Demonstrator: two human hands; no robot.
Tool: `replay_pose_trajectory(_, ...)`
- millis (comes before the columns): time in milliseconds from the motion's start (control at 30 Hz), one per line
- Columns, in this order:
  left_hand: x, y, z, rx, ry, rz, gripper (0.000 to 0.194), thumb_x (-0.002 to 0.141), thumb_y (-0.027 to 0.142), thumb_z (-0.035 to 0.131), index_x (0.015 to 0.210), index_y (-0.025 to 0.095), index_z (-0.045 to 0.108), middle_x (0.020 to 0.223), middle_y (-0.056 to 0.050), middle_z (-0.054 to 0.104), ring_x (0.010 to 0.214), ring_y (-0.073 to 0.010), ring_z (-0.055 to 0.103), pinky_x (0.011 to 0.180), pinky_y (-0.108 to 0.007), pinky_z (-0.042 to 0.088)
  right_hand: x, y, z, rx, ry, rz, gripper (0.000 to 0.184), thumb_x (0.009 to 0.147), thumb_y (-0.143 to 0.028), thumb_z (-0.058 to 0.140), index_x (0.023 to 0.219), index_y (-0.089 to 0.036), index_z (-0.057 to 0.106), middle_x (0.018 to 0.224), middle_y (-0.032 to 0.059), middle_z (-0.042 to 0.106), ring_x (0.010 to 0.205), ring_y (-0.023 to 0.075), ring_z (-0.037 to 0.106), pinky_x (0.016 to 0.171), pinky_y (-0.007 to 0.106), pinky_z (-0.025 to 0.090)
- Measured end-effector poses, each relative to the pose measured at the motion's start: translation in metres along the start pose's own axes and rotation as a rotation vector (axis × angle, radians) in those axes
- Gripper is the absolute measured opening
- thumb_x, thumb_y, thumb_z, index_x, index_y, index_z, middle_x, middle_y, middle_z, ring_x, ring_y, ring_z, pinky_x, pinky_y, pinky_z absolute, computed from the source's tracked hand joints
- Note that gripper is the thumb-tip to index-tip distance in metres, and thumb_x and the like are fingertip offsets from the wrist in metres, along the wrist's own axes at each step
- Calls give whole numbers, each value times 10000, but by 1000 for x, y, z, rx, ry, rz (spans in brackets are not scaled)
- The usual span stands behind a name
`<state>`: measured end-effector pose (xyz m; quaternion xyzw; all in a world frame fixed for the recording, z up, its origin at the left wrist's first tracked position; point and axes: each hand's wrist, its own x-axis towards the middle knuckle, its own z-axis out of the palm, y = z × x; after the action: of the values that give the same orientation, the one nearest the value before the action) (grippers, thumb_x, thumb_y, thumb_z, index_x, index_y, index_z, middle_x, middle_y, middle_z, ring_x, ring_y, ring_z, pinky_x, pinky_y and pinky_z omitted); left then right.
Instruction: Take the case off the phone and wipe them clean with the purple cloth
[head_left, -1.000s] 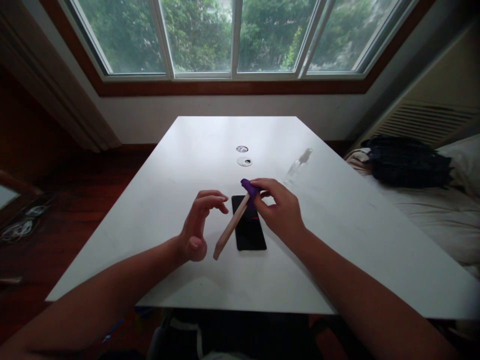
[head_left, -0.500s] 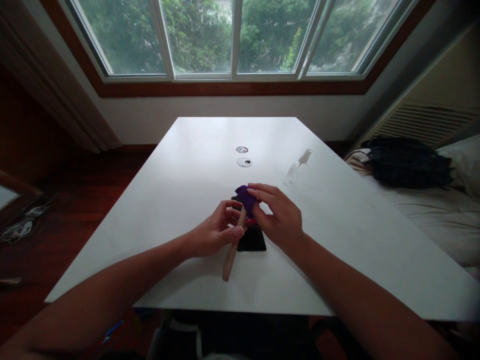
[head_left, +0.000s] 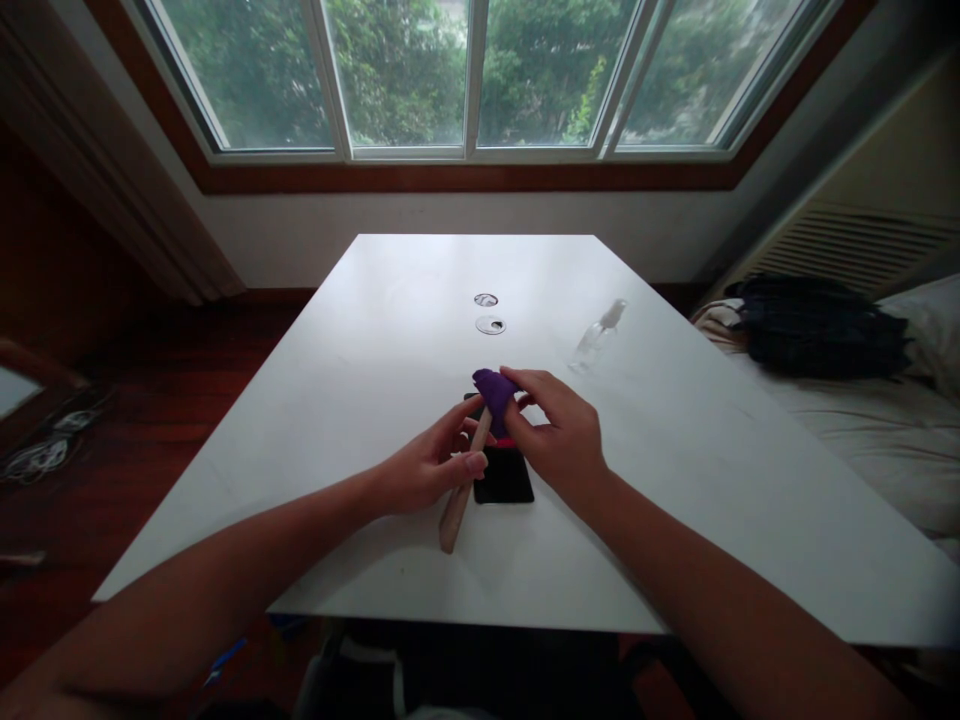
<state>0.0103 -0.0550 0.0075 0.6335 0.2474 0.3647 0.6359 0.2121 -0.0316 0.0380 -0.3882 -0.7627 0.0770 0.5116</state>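
Note:
A pale wooden stick (head_left: 456, 518), like a tool handle, slants over the table with its lower end toward me. My left hand (head_left: 439, 460) grips it between thumb and fingers. Purple cloth (head_left: 495, 390) is folded around the stick's upper end, and whatever sits under it is hidden. Pinched on that cloth is my right hand (head_left: 559, 425). Beneath both hands a black flat slab (head_left: 504, 480), like a phone, lies on the white table (head_left: 360, 400). A small red strip shows just below the cloth; I cannot tell what it belongs to.
Farther back, a clear spray bottle (head_left: 596, 340) lies on its side at the right. Two round cable holes (head_left: 490, 325) are set in the tabletop. A dark bundle (head_left: 821, 325) rests on the pale bedding to the right, and coiled cables (head_left: 45, 450) lie on the floor at left.
My left hand came in from the left, open at first, and took hold of the stick. The stick has turned steeper, while the right hand stayed on the cloth and moved slightly nearer me.

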Motion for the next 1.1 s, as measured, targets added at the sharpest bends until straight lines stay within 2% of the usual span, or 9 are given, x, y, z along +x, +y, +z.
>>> replay_pose_trajectory(200,0,-3,-1,17,20,12,723,931,474,627,1562,358,293,1237,-107,534,899,-179,630,718,-319,578,1,-3,2,68,-12,96,273,913,-175,597,1153,-238,711,1072,48,746,869,188,690,762,343,600)
replay_pose_trajectory(400,0,3,0,-66,27,-35,709,942,523,575,1563,331,292,1263,-131,520,875,-187,633,603,-277,589,4,-1,0,137,-53,144,242,910,-198,597,1105,-241,735,1035,37,755,891,194,695,740,325,589)
replay_pose_trajectory(567,0,6,0,-176,19,-104,661,964,561,499,1548,312,313,1237,-136,544,837,-187,645,550,-257,592,4,7,3,248,-89,295,184,925,-247,603,1029,-220,752,970,37,761,859,195,707,756,333,587)
replay_pose_trajectory(633,1,4,-1,-205,21,-121,639,969,565,486,1535,317,325,1221,-133,555,808,-182,651,536,-258,593,2,10,6,255,-76,330,188,923,-256,614,1058,-213,737,1011,50,753,879,203,710,788,354,596)
replay_pose_trajectory(700,2,3,-1,-236,23,-142,609,974,564,476,1517,327,335,1199,-125,569,767,-174,655,523,-268,597,2,10,8,215,-18,282,268,904,-244,640,1166,-220,693,1134,76,718,989,228,696,840,388,600)
replay_pose_trajectory(767,2,3,0,-267,23,-163,590,973,570,472,1497,332,343,1176,-114,581,726,-165,654,510,-281,599,1,9,8,146,37,159,351,893,-211,651,1242,-244,653,1242,92,667,1126,251,650,926,432,582)
replay_pose_trajectory(900,3,8,2,-300,14,-182,542,957,588,489,1402,286,417,1157,-109,597,665,-146,641,485,-282,592,1,6,5,90,-57,-75,335,942,-149,576,1225,-291,686,1295,77,651,1190,237,628,1026,449,538)
replay_pose_trajectory(1000,3,10,2,-299,12,-177,496,960,590,479,1324,256,451,1139,-107,600,653,-145,638,477,-282,588,0,8,3,92,-106,-108,362,967,-137,540,1269,-281,678,1298,74,666,1174,220,645,990,409,563)
replay_pose_trajectory(1100,3,10,1,-300,18,-171,518,962,598,463,1356,265,415,1127,-107,603,661,-156,641,469,-288,586,2,12,3,54,-57,-49,340,970,-136,540,1246,-256,699,1215,74,713,1100,211,678,965,394,563)
